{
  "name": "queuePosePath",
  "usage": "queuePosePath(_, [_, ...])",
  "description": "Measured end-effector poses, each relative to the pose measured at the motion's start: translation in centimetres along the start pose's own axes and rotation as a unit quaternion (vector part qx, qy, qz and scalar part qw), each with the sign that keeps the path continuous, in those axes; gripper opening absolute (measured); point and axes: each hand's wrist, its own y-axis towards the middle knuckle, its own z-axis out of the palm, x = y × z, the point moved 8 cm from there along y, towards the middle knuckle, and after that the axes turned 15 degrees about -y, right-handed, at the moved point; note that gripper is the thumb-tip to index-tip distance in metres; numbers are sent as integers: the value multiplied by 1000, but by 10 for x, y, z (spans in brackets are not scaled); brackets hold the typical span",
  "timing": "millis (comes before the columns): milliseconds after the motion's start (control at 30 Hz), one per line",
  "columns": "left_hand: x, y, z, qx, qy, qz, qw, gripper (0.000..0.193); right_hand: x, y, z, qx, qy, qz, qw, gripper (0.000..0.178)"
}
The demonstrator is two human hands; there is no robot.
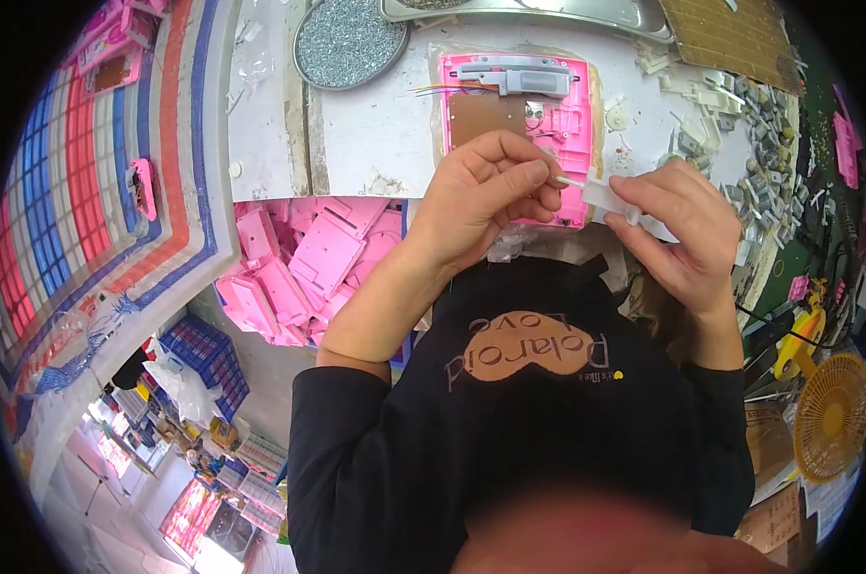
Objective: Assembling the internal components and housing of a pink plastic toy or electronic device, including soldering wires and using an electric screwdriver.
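Over the near right part of a pink plastic housing, my two hands meet around a small white plastic part. My right hand grips its wide end between thumb and fingers. From that part a thin white stem runs to the closed fingertips of my left hand; whether the stem is a separate piece I cannot tell. Inside the housing lie a long grey plastic part, a brown board and several coloured wires. My left hand hides the housing's near left part.
A round tray of small metal screws stands at the back left. Loose white plastic parts and grey pieces cover the right side. Pink plastic panels are heaped below the table edge at left. A yellow fan stands at lower right.
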Motion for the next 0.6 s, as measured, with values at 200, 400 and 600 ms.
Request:
queuePosePath(200, [-4, -6, 25, 49, 250, 88, 963, 14, 6, -9, 5, 8, -13, -22, 1000, 42])
queuePosePath(400, [-40, 40, 58, 77, 733, 246, 629, 13, -36, -43, 2, 10, 151, 127, 980, 34])
queuePosePath(600, [-20, 61, 52, 74, 807, 228, 540, 15, -42, -53, -8, -22, 151, 151, 977, 36])
